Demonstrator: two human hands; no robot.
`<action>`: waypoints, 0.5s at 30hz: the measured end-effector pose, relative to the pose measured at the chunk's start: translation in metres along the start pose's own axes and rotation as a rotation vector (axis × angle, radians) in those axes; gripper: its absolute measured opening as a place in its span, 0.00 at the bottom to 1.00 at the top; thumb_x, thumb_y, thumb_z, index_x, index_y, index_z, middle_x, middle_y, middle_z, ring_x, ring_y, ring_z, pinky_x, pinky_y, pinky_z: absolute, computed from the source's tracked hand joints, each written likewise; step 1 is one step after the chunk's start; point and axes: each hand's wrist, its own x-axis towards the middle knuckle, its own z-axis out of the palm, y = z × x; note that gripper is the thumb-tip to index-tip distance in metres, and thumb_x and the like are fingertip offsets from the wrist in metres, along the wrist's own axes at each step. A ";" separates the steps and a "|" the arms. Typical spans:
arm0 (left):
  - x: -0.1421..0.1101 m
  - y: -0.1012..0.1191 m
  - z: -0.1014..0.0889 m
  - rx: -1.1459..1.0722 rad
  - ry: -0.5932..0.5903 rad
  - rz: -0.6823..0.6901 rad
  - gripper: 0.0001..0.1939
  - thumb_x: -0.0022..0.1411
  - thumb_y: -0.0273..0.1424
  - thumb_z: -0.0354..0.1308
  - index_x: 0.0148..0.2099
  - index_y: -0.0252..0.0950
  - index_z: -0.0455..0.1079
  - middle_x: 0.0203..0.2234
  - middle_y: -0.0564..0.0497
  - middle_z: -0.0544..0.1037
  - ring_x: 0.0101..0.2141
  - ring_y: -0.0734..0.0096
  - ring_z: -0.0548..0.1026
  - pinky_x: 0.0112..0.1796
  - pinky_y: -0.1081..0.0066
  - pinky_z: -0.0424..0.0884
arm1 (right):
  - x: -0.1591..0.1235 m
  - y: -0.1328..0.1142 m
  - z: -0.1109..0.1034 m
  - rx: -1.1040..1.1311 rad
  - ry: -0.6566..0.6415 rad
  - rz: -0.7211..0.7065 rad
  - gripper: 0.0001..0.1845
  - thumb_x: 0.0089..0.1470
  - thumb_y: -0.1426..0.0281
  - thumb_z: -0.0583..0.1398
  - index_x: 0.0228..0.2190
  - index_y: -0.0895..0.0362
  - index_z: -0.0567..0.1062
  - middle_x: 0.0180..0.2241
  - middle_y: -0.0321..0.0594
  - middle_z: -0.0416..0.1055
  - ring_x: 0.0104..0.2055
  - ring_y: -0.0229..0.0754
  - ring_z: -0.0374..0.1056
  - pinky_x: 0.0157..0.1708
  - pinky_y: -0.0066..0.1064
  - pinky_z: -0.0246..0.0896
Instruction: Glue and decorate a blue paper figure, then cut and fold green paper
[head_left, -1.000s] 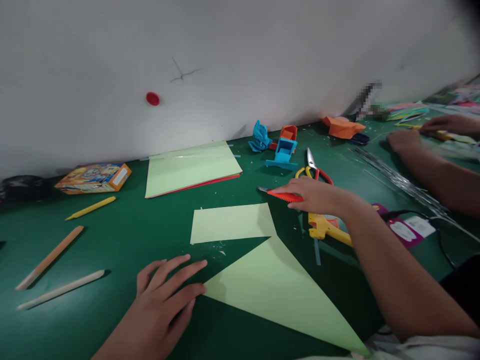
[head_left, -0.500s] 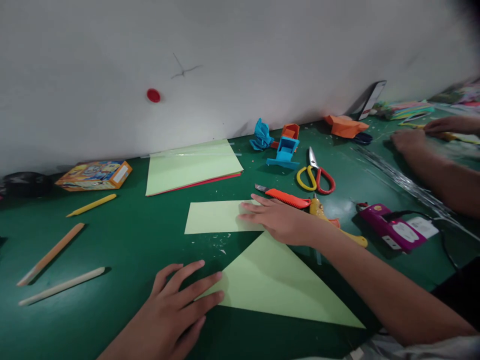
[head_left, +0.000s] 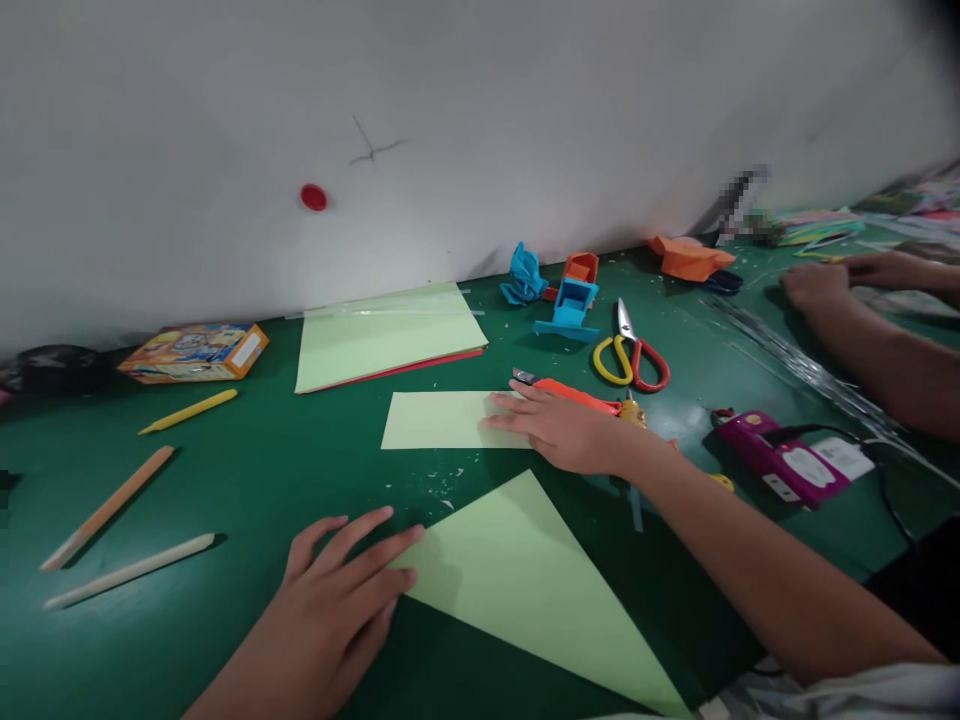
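Rests the right hand (head_left: 566,430) palm down on the right end of a pale green paper strip (head_left: 435,420), with fingers slightly spread. Rests the left hand (head_left: 341,590) with fingers spread wide, tips over the left corner of a pale green paper triangle (head_left: 517,570), nearer the front of the table (head_left: 300,470) than the strip. Leaves a narrow gap between the triangle's far corner and the strip's near edge. Cannot tell whether anything lies under the right palm.

Has bare table left of the left hand, out to a brown stick (head_left: 109,505) and a pale stick (head_left: 131,572); also a bare band between the strip and the paper stack (head_left: 390,340) near the far edge. Has less room at the right: an orange-red cutter (head_left: 577,394) just beyond the right fingers, contact unclear, scissors (head_left: 634,350) farther back, a yellow glue gun (head_left: 634,412) partly hidden by the right wrist.

Extends the right forearm (head_left: 750,550) diagonally in from the near right, the left forearm (head_left: 251,665) from the near left.
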 end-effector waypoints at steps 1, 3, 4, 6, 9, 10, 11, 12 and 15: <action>-0.001 -0.006 0.001 0.020 0.011 -0.015 0.16 0.72 0.27 0.49 0.50 0.49 0.76 0.62 0.59 0.74 0.65 0.56 0.65 0.59 0.51 0.56 | -0.001 -0.001 -0.001 -0.008 0.006 -0.001 0.32 0.65 0.75 0.52 0.67 0.47 0.65 0.74 0.32 0.47 0.76 0.54 0.34 0.73 0.55 0.36; -0.003 -0.016 0.002 0.058 0.029 -0.024 0.12 0.72 0.31 0.52 0.50 0.49 0.75 0.61 0.57 0.75 0.63 0.55 0.66 0.58 0.52 0.55 | -0.002 -0.004 -0.003 -0.032 0.015 -0.012 0.29 0.67 0.72 0.51 0.66 0.49 0.67 0.73 0.35 0.49 0.76 0.54 0.35 0.73 0.55 0.37; -0.004 -0.020 0.003 0.066 0.032 -0.040 0.11 0.71 0.33 0.54 0.51 0.49 0.75 0.61 0.56 0.75 0.63 0.54 0.67 0.58 0.51 0.55 | -0.003 -0.006 -0.004 -0.045 0.015 -0.025 0.28 0.67 0.71 0.51 0.66 0.49 0.67 0.73 0.36 0.50 0.76 0.54 0.36 0.73 0.55 0.37; -0.005 -0.023 0.004 0.053 0.017 -0.077 0.15 0.69 0.38 0.58 0.57 0.50 0.72 0.61 0.55 0.75 0.62 0.53 0.67 0.58 0.51 0.56 | -0.005 -0.011 -0.006 -0.058 0.007 -0.057 0.28 0.67 0.71 0.52 0.66 0.49 0.67 0.73 0.38 0.52 0.76 0.53 0.38 0.73 0.55 0.37; -0.003 -0.019 0.006 -0.005 -0.022 -0.092 0.28 0.67 0.42 0.62 0.67 0.51 0.64 0.61 0.53 0.75 0.59 0.54 0.70 0.56 0.54 0.62 | -0.007 -0.017 -0.009 -0.043 -0.016 -0.086 0.29 0.66 0.71 0.54 0.66 0.47 0.66 0.72 0.38 0.53 0.75 0.53 0.42 0.72 0.55 0.38; -0.002 -0.017 0.006 -0.020 -0.020 -0.080 0.29 0.67 0.42 0.62 0.68 0.51 0.63 0.60 0.53 0.76 0.57 0.56 0.72 0.55 0.56 0.64 | -0.007 -0.018 -0.010 -0.041 -0.022 -0.091 0.29 0.66 0.71 0.55 0.66 0.48 0.67 0.72 0.38 0.54 0.75 0.53 0.43 0.72 0.55 0.39; -0.001 -0.016 0.007 -0.028 -0.009 -0.062 0.28 0.68 0.42 0.62 0.68 0.51 0.63 0.58 0.53 0.77 0.54 0.58 0.74 0.54 0.58 0.65 | -0.007 -0.018 -0.010 -0.042 -0.021 -0.094 0.28 0.66 0.70 0.55 0.66 0.48 0.67 0.72 0.39 0.54 0.75 0.53 0.44 0.72 0.55 0.41; 0.001 -0.015 0.007 -0.029 0.009 -0.034 0.26 0.69 0.41 0.61 0.67 0.51 0.65 0.56 0.53 0.79 0.52 0.60 0.76 0.53 0.59 0.66 | -0.008 -0.017 -0.011 -0.041 -0.010 -0.101 0.28 0.66 0.70 0.55 0.66 0.49 0.67 0.72 0.40 0.55 0.74 0.53 0.45 0.71 0.56 0.42; 0.005 -0.013 0.005 -0.008 0.091 0.037 0.18 0.72 0.38 0.58 0.62 0.49 0.71 0.51 0.53 0.82 0.46 0.63 0.78 0.55 0.59 0.65 | -0.009 -0.013 -0.014 -0.013 0.074 -0.131 0.26 0.66 0.69 0.55 0.64 0.48 0.70 0.69 0.41 0.60 0.73 0.52 0.50 0.71 0.57 0.43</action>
